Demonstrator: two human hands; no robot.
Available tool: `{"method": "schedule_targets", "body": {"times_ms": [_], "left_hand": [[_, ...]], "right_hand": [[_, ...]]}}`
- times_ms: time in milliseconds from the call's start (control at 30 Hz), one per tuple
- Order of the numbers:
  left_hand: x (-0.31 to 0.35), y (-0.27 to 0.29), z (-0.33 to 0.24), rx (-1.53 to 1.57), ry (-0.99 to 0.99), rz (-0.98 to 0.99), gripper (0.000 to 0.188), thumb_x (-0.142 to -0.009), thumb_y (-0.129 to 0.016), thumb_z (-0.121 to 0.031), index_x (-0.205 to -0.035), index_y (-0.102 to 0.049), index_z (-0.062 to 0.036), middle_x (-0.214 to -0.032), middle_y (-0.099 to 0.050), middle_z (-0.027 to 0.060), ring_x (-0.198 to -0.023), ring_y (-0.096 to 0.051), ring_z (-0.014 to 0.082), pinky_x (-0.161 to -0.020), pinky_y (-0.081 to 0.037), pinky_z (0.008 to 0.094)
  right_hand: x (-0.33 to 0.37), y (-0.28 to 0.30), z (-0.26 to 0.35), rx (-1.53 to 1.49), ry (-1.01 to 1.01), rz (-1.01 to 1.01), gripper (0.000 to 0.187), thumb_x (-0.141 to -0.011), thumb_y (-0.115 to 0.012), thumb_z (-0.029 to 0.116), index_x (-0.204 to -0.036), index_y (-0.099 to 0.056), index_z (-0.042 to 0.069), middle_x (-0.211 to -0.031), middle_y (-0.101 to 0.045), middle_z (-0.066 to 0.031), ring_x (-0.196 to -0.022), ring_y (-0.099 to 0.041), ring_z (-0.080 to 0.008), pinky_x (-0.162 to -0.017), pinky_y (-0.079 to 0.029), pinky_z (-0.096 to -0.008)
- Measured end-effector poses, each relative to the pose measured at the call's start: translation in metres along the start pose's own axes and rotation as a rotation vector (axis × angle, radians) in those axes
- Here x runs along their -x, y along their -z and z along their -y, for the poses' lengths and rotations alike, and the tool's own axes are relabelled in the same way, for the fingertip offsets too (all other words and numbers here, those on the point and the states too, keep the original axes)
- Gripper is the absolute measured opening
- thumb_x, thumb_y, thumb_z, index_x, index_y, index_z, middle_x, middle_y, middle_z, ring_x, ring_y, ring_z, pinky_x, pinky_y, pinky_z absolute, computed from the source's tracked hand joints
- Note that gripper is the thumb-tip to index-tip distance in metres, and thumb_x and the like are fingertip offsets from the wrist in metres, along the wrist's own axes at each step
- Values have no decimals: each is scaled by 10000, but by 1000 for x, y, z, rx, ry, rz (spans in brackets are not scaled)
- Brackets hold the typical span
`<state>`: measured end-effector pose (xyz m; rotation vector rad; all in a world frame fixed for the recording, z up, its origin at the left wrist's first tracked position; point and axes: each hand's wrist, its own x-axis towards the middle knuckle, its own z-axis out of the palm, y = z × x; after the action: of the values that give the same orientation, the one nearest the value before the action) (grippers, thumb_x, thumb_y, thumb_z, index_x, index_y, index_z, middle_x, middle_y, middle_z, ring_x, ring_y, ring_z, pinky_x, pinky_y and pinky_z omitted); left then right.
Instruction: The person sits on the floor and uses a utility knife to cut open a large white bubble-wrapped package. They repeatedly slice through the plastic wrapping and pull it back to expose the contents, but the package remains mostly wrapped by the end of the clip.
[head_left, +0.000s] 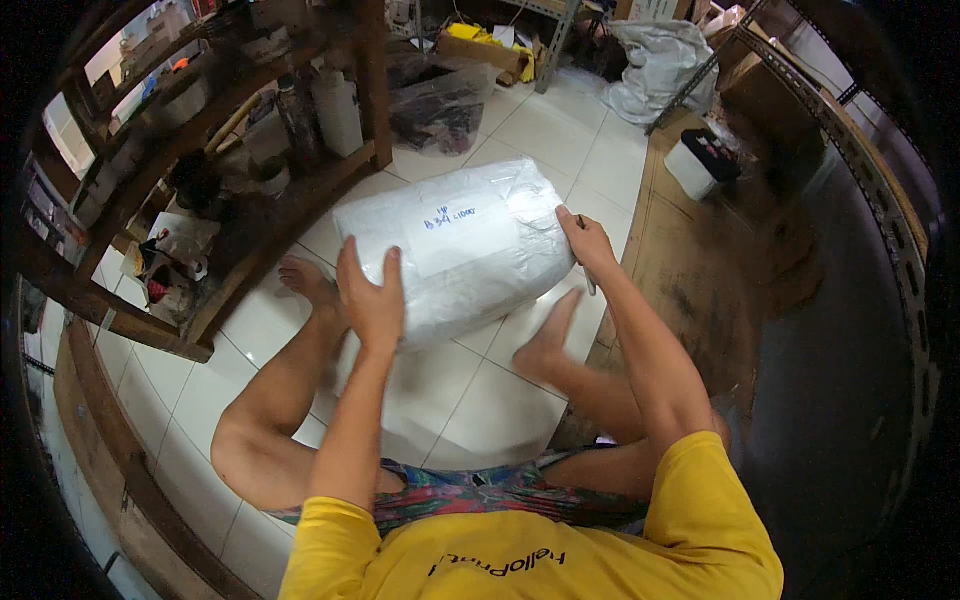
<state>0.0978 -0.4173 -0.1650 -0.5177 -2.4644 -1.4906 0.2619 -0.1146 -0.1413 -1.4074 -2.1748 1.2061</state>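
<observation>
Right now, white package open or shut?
Shut, as far as visible: the white package shows no opening on top or near side; underside hidden.

The package (440, 290) has a glossy, wrinkled plastic wrap and a smooth, paper-like label (468, 238). Around the package, the floor tiles (500, 400) look smooth and shiny. Left of it, the shelf (373, 90) is dull wood; right, matt cardboard (665, 250); beyond, a crinkled, translucent plastic bag (440, 108).

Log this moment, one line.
left hand: spread on white oblong plastic-wrapped package; right hand: at its right end, holding slim grey pen-like object; blue handwriting: visible
</observation>
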Motion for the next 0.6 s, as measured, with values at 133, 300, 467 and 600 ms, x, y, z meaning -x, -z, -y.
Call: {"method": "schedule_targets", "body": {"times_ms": [133, 300, 467, 600], "left_hand": [[-62, 15, 35, -24, -113, 144, 587, -987, -598, -361, -1426, -496, 16, -1417, -529, 264, -1304, -519, 410, -1103, -403, 438], [-114, 19, 61, -238, -411, 168, 455, -1015, -531, -300, -1369, -581, -20, -1403, -564, 207, -1302, -524, 393, -1117, -385, 464], [-110, -12, 0, -258, -683, 337, 397, -952, -617, -256, -1268, -655, -19, -1370, -590, 199, -1321, -500, 376, -1143, -331, 536], [-53, -60, -90, -357, -855, 775, 543, -956, -610, -411, -1329, -592, -16, -1415, -550, 196, -1380, -442, 371, -1186, -278, 516]], "right_hand": [[56, -16, -25, -52, 144, 9, 591, -903, -659, 563, -906, -674, -28, -838, -699, -156, -797, -663, -257, -752, -515, -385], [155, -24, -19, -38, 228, 71, 424, -888, -756, 388, -945, -665, -22, -839, -704, -166, -746, -643, -211, -719, -516, -372], [157, -9, -35, -157, 125, 225, 378, -878, -776, 324, -1030, -691, -11, -903, -725, -108, -689, -593, -140, -642, -489, -302], [128, -12, -49, -483, -14, 371, 401, -937, -715, 286, -1214, -623, 12, -1010, -682, -71, -615, -492, -79, -552, -416, -261]]}}
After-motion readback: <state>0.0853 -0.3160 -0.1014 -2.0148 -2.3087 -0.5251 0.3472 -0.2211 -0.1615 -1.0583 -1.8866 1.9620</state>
